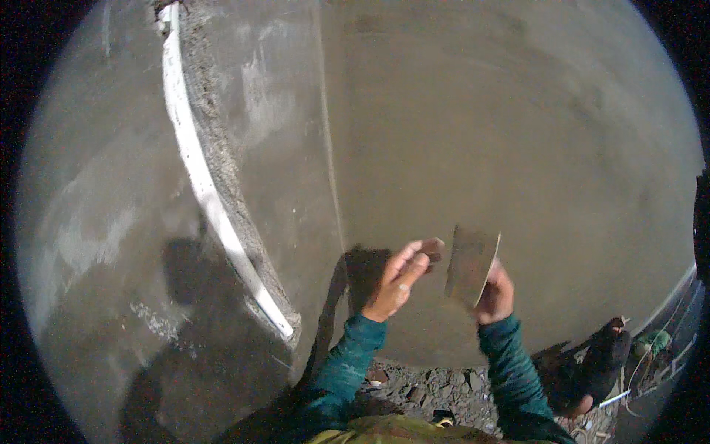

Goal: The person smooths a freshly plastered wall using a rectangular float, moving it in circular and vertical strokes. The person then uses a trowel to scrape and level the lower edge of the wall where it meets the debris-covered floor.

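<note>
My right hand (498, 296) is closed on a plastering trowel (472, 263), a flat, greyish rectangular plate with a pale right edge. Its handle cannot be made out behind the plate. Just left of the trowel, my left hand (399, 280) is raised with its fingers stretched toward the plate and its thumb apart from them. The fingertips are shaded and slightly blurred, and no held thing can be made out there. Both hands are in front of a smooth, damp-looking plastered wall (473, 133).
A second grey wall (281, 148) meets it at a corner on the left. A white pipe (196, 159) runs down a rough groove there. Broken rubble (429, 388) covers the ground below. At lower right are a dark bundle (603, 362), a green thing (652, 340) and a thin cord (642, 366).
</note>
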### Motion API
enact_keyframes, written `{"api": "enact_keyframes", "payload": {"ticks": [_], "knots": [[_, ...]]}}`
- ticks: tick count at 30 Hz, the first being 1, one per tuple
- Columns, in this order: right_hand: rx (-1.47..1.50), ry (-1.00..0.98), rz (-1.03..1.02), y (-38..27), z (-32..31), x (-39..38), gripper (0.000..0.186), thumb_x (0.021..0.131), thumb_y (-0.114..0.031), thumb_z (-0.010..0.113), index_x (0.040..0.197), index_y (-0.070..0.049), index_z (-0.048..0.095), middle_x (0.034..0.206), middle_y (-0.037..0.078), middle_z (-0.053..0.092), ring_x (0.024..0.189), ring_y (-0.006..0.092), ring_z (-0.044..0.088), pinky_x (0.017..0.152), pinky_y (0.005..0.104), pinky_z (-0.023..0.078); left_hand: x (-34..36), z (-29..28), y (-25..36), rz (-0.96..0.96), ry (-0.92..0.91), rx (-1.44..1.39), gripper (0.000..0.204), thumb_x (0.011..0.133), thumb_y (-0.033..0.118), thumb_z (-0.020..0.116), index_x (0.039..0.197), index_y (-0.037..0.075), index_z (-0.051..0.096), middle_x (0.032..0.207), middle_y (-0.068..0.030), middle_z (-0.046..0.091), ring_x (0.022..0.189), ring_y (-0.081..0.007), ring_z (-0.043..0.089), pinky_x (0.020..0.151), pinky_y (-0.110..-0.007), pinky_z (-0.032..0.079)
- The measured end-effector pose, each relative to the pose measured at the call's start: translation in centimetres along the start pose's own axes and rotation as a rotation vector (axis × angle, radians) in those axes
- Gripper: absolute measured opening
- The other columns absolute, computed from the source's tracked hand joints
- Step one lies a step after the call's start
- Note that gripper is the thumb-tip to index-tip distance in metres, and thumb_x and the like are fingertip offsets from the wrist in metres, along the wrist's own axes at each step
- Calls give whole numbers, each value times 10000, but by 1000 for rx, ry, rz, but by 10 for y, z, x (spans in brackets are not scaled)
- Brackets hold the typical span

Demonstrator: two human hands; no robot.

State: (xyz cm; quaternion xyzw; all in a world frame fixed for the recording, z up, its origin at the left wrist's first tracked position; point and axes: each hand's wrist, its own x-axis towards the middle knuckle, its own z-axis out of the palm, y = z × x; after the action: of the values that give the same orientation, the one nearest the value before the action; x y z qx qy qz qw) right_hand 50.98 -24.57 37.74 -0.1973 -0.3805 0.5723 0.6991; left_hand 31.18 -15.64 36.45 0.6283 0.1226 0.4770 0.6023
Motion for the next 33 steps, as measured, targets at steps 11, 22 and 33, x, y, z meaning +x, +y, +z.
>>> {"api": "enact_keyframes", "payload": {"ticks": [11, 22, 33], "knots": [[-2024, 581, -1588, -213, 42, 132, 399, 974, -297, 721, 1281, -72, 604, 1168, 144, 664, 1092, 365, 626, 950, 460, 505, -7, -32, 65, 291, 413, 186, 393, 1084, 290, 571, 1260, -56, 633, 1328, -206, 672, 1167, -296, 682, 987, -421, 569], [-2109, 464, -1796, -208, 75, 196, 400, 951, -304, 738, 1270, -76, 664, 1142, 123, 684, 1026, 320, 634, 899, 456, 454, 14, -27, 72, 349, 482, 118, 211, 1071, 132, 561, 1148, -30, 672, 1239, -165, 695, 1043, -233, 700, 906, -382, 581], [-2141, 358, -1901, -247, 84, 200, 396, 909, -317, 750, 1222, -84, 682, 1026, 104, 690, 1000, 334, 634, 831, 453, 450, 37, -17, 80, 369, 316, 250, 229, 1063, 156, 558, 1105, -25, 693, 1198, -188, 707, 996, -254, 712, 899, -391, 588]]}}
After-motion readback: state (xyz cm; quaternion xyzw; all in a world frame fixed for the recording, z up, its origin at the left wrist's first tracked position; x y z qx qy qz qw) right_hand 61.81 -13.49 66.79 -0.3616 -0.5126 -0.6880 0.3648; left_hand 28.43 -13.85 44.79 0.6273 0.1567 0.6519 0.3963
